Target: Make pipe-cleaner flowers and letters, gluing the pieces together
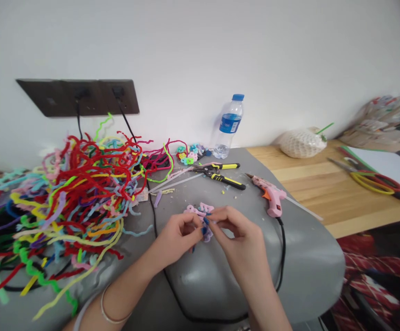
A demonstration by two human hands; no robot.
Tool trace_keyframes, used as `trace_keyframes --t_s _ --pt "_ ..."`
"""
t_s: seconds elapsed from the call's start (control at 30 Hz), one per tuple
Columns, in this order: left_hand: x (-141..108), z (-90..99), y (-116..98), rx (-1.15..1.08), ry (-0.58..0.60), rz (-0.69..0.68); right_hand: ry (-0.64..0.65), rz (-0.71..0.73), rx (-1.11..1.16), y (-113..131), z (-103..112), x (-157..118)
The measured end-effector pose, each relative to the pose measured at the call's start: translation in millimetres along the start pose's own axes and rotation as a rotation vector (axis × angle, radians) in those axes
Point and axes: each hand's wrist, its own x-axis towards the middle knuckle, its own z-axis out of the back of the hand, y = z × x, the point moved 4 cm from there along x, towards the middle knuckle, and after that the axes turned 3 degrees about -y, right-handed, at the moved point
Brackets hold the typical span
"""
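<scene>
Both hands meet over the grey surface, near the middle of the view. My left hand [182, 234] pinches the near left side of a small pink and lilac piece [204, 209] bent from fuzzy stems. On its right side, my right hand [239, 232] has thumb and index finger closed at the same piece. Fingers hide part of it. Beyond the hands lie pliers [220, 176] with yellow and black handles. To the right rests a pink glue gun [271, 195], its black cord curving round toward the front.
A big tangle of coloured fuzzy stems [82, 197] covers the left side. At the wall stand a water bottle [229, 126] and small coloured pieces [190, 154]. Scissors [368, 180] and a net-wrapped white object [302, 143] lie on the wooden table [289, 172].
</scene>
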Motion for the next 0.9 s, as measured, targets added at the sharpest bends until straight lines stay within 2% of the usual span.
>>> trace_keyframes --t_s 0.1,0.3,0.53,0.7,0.9 --pt "0.9 3.0 -2.2 -0.097 -0.035 0.001 -0.009 0.007 0.095 -1.0 -1.6 -3.0" --pt "-0.7 6.8 -4.4 -0.236 -0.128 -0.020 0.070 0.032 0.160 -3.5 -3.0 -7.3" --pt "-3.5 5.4 -5.8 -0.293 -0.109 -0.057 0.128 0.114 0.159 0.9 4.4 -5.2" --pt "-4.9 5.9 -4.2 -0.282 -0.113 -0.060 0.206 0.145 0.124 1.9 11.1 -3.7" --pt "-4.5 7.3 -7.0 -0.177 -0.135 -0.104 0.223 0.105 0.142 -1.2 11.4 -3.7"
